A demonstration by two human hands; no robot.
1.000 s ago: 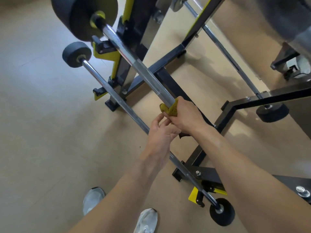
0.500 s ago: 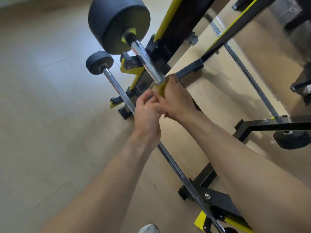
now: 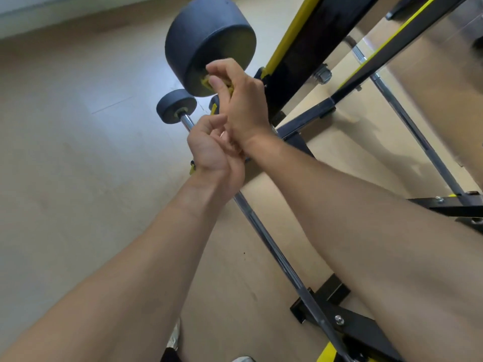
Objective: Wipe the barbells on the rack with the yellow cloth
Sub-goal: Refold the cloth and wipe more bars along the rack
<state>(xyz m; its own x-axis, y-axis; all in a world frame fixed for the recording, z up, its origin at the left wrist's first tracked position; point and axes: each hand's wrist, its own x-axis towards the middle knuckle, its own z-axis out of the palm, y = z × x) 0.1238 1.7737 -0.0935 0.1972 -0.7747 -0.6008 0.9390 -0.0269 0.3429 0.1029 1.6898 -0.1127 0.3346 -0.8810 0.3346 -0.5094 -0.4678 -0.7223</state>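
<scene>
My right hand (image 3: 239,96) is closed around the yellow cloth (image 3: 206,81) at the far end of the upper barbell, right against its big dark weight (image 3: 209,40). The cloth shows only as scraps between my fingers, and my hand and arm hide that bar's shaft. My left hand (image 3: 211,147) sits just below my right wrist with curled fingers, over the lower barbell (image 3: 274,254), which has a small dark weight (image 3: 173,107). Whether the left hand grips that bar is unclear.
The black and yellow rack (image 3: 300,48) rises at upper right, with its base feet (image 3: 339,309) at lower right. Another chrome bar (image 3: 418,137) runs along the right. Pale floor (image 3: 78,152) spreads to the left. My shoe tips show at the bottom edge.
My right hand has slid the cloth up the upper bar, from mid-shaft to the big weight. My left hand followed upward along the lower bar. The view has moved closer.
</scene>
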